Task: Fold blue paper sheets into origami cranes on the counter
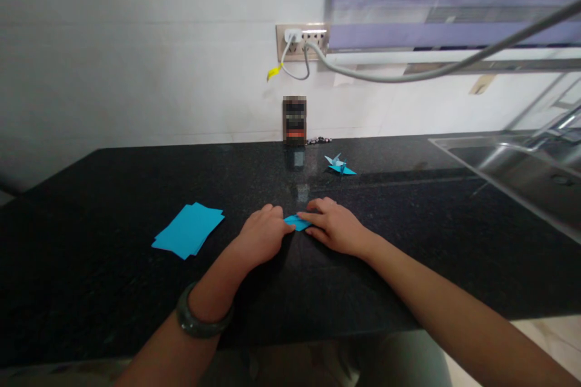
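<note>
A small folded piece of blue origami paper (298, 224) lies on the dark counter between my hands. My left hand (265, 231) is closed at its left end, the fingers curled and the thumb pressed along the near edge. At the right end, my right hand (338, 227) grips the paper, with the index finger on top and the thumb by the near side. Both hands cover parts of the paper, so its full shape is hidden. A stack of blue paper sheets (188, 231) rests to the left of my left hand.
Folded blue paper cranes (341, 167) sit farther back on the black counter (109, 296). A phone-like dark object (295, 121), blurred out, leans against the wall beside a beaded string (320, 140). A metal sink (535, 163) is at the right. A grey cable (390, 78) hangs from the socket (313, 42).
</note>
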Tool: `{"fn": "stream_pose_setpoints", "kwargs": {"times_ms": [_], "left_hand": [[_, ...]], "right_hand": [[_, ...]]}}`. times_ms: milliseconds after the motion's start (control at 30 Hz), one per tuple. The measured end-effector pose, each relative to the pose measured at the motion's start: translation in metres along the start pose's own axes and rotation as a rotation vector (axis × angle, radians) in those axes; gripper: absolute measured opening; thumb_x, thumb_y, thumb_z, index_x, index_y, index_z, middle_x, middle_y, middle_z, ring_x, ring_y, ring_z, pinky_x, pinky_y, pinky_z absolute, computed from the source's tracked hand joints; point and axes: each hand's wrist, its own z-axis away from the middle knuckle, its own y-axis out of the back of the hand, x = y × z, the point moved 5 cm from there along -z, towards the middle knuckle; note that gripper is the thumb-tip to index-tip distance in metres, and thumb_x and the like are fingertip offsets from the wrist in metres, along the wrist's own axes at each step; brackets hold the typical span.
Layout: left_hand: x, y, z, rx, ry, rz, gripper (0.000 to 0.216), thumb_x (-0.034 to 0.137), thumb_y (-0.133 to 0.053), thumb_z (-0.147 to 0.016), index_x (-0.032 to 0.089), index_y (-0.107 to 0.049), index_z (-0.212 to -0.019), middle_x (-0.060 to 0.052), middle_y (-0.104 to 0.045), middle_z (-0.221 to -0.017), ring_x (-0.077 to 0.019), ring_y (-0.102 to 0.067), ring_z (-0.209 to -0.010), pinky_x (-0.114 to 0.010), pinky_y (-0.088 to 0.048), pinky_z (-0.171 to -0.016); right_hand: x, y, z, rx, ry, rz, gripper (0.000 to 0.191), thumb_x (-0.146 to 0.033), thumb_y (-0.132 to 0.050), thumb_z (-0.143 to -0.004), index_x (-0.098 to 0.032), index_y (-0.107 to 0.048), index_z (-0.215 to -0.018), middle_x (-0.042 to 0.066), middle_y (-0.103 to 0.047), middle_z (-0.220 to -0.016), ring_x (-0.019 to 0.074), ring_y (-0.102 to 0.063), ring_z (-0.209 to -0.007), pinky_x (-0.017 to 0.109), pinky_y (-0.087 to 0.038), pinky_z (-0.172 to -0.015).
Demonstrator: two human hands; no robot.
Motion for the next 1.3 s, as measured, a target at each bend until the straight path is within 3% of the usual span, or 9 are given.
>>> {"fn": "stream_pose_setpoints", "kwargs": {"times_ms": [100, 267, 467, 600, 733, 933, 1100, 1300], "left_hand": [[0.0, -0.002, -0.005, 0.052, -0.02, 0.004, 0.03, 0.021, -0.037, -0.086, 0.025, -0.067, -0.092, -0.007, -0.057, -0.086, -0.021, -0.052, -0.084, -0.032, -0.04, -0.07], [-0.004, 0.0, -0.006, 0.156, 0.004, 0.126, 0.027, 0.025, -0.054, -0.079, 0.023, -0.06, -0.105, -0.005, -0.06, -0.092, -0.02, -0.054, -0.089, -0.032, -0.042, -0.078], [-0.008, 0.002, -0.009, 0.207, 0.031, 0.261, 0.018, 0.026, -0.055, -0.078, 0.02, -0.065, -0.092, -0.004, -0.065, -0.091, -0.0196, -0.056, -0.089, -0.032, -0.041, -0.082], [-0.014, -0.003, -0.013, 0.192, 0.078, 0.564, 0.022, 0.026, -0.048, -0.081, 0.019, -0.068, -0.088, -0.003, -0.068, -0.088, -0.0162, -0.06, -0.083, -0.027, -0.043, -0.077], [-0.015, -0.011, -0.016, 0.063, 0.099, 0.75, 0.024, 0.025, -0.047, -0.08, 0.015, -0.068, -0.083, -0.002, -0.068, -0.074, -0.0144, -0.059, -0.07, -0.024, -0.043, -0.065], [-0.017, -0.013, -0.015, 0.085, 0.207, 0.638, 0.02, 0.025, -0.05, -0.076, 0.017, -0.066, -0.084, -0.003, -0.066, -0.077, -0.0158, -0.058, -0.072, -0.027, -0.043, -0.066], [-0.012, -0.013, -0.016, 0.11, 0.174, 0.477, 0.019, 0.026, -0.052, -0.074, 0.017, -0.068, -0.073, -0.006, -0.063, -0.08, -0.0188, -0.057, -0.083, -0.03, -0.043, -0.076], [-0.014, -0.016, -0.014, 0.031, 0.275, 0.523, 0.02, 0.025, -0.049, -0.075, 0.017, -0.067, -0.076, -0.005, -0.065, -0.071, -0.0165, -0.058, -0.066, -0.027, -0.042, -0.062]], "right_hand": [[0.003, -0.005, -0.006, -0.044, 0.052, -0.014, 0.029, -0.032, -0.047, -0.087, -0.023, -0.061, -0.11, 0.008, -0.059, -0.1, 0.0187, -0.05, -0.086, 0.031, -0.039, -0.076], [0.002, -0.01, -0.013, -0.039, 0.077, 0.008, 0.023, -0.023, -0.043, -0.088, -0.017, -0.065, -0.094, 0.008, -0.063, -0.089, 0.0173, -0.052, -0.079, 0.029, -0.04, -0.073], [0.004, 0.0, -0.012, 0.124, -0.102, -0.178, 0.021, -0.022, -0.041, -0.088, -0.014, -0.061, -0.085, 0.007, -0.062, -0.08, 0.0163, -0.053, -0.077, 0.028, -0.041, -0.074], [0.005, 0.002, -0.01, 0.113, -0.145, -0.439, 0.022, -0.025, -0.043, -0.088, -0.015, -0.061, -0.082, 0.004, -0.062, -0.075, 0.0129, -0.055, -0.072, 0.025, -0.042, -0.069], [0.009, 0.001, -0.009, 0.108, -0.218, -0.51, 0.016, -0.024, -0.051, -0.083, -0.014, -0.062, -0.078, 0.003, -0.061, -0.072, 0.0124, -0.055, -0.069, 0.024, -0.041, -0.065], [0.007, -0.006, -0.013, 0.005, -0.207, -0.372, 0.014, -0.02, -0.051, -0.082, -0.015, -0.063, -0.075, 0.003, -0.061, -0.069, 0.0141, -0.052, -0.07, 0.026, -0.039, -0.069], [0.004, -0.012, -0.015, 0.025, -0.159, -0.341, 0.006, -0.02, -0.06, -0.076, -0.016, -0.064, -0.077, 0.003, -0.059, -0.073, 0.0141, -0.051, -0.073, 0.027, -0.037, -0.072], [0.005, -0.016, -0.017, 0.011, -0.218, -0.351, 0.01, -0.025, -0.061, -0.076, -0.017, -0.066, -0.076, 0.003, -0.06, -0.073, 0.0144, -0.051, -0.073, 0.028, -0.036, -0.071]]}}
